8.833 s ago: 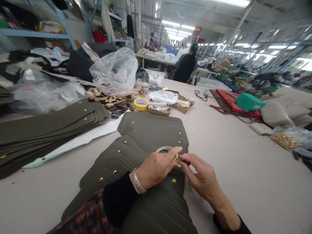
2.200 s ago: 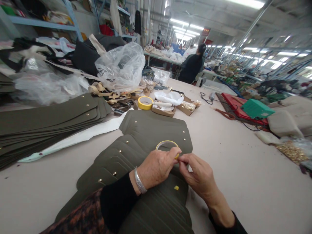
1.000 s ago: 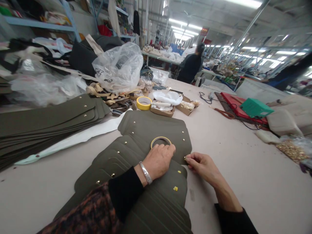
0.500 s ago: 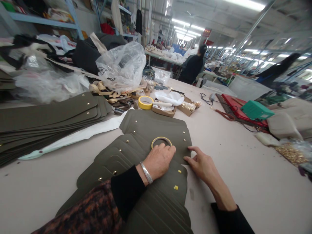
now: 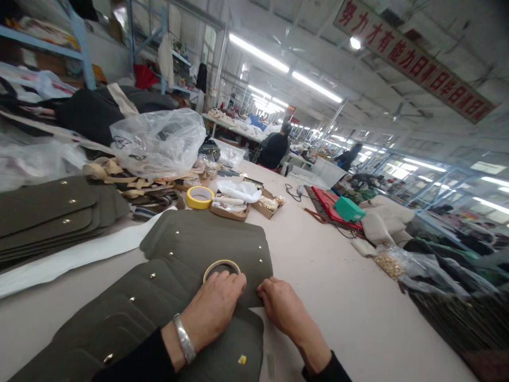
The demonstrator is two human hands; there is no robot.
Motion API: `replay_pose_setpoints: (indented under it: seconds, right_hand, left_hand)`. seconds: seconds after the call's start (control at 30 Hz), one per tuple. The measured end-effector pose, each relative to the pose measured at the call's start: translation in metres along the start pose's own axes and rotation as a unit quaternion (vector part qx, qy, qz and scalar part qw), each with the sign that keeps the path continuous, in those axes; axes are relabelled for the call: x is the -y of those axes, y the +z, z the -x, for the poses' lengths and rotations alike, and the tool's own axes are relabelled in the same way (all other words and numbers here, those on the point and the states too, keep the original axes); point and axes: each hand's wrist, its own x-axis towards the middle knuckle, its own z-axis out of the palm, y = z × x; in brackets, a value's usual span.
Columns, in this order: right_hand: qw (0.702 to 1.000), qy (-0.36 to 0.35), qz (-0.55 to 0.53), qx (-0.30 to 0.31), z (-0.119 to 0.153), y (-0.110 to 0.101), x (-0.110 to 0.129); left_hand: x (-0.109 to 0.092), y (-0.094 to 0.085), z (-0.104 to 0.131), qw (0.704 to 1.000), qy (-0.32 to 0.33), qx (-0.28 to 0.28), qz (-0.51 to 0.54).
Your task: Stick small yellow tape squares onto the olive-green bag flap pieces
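My left hand [image 5: 212,307], with a silver bracelet at the wrist, is closed around a roll of yellow tape [image 5: 222,262], whose upper rim shows above the knuckles. The hand rests over an olive-green leather-like panel [image 5: 214,233] with small gold studs near its sides. At that panel's right edge my right hand [image 5: 283,305] is closed, thumb and forefinger pinching the border; the fingertips are partly hidden. Under and below it lie more overlapping olive panels [image 5: 119,313], fanned toward me. A small yellow piece of tape [image 5: 242,359] sticks to one of them.
Another stack of olive panels [image 5: 43,212] lies left, beside a white strip [image 5: 87,257]. Behind are a second yellow tape roll [image 5: 199,197], small boxes of gold hardware [image 5: 269,204] and a plastic bag [image 5: 159,140]. A green box [image 5: 349,208] sits on the right. A person [image 5: 274,147] sits farther back.
The view has tilted up and turned right. My right thumb and forefinger, apart before, have come together at the panel's edge. My left hand still holds the tape roll.
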Motion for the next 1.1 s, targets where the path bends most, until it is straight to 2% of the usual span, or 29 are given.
replay_pose_setpoints:
  seconds: [0.1, 0.2, 0.27, 0.4, 0.47, 0.57, 0.63, 0.77, 0.83, 1.1]
  right_hand:
    - [0.995, 0.071, -0.067, 0.001, -0.005, -0.002, 0.002]
    - [0.988, 0.112, -0.107, -0.020, -0.004, -0.001, 0.002]
    - [0.985, 0.112, -0.134, -0.009, 0.000, 0.000, 0.002]
    - [0.973, 0.083, -0.208, 0.056, 0.009, -0.002, 0.001]
    - [0.964, 0.071, -0.258, 0.009, 0.013, -0.003, 0.003]
    - [0.933, 0.060, -0.341, -0.101, 0.016, -0.004, 0.009]
    - [0.925, 0.025, -0.352, -0.138, 0.017, -0.004, 0.015]
    - [0.935, -0.095, -0.283, -0.191, 0.018, -0.006, 0.026]
    - [0.935, -0.133, -0.251, -0.210, 0.017, -0.005, 0.030]
    - [0.936, -0.143, -0.173, -0.272, 0.016, 0.011, 0.030]
  left_hand:
    - [0.001, -0.002, 0.001, 1.000, 0.012, -0.015, 0.021]
    - [0.003, -0.003, 0.004, 0.999, 0.016, -0.026, 0.043]
    - [0.006, -0.002, 0.005, 0.997, 0.017, -0.032, 0.062]
    - [0.009, -0.004, 0.006, 0.992, 0.043, -0.056, 0.109]
    - [0.008, -0.008, 0.007, 0.987, 0.066, -0.071, 0.128]
    - [0.006, -0.015, 0.008, 0.984, 0.090, -0.079, 0.128]
    - [0.005, -0.017, 0.009, 0.988, 0.078, -0.069, 0.116]
    - [0.003, -0.016, 0.011, 0.992, 0.054, -0.056, 0.102]
    - [0.002, -0.015, 0.011, 0.992, 0.058, -0.053, 0.100]
    - [-0.001, -0.010, 0.011, 0.994, 0.056, -0.048, 0.082]
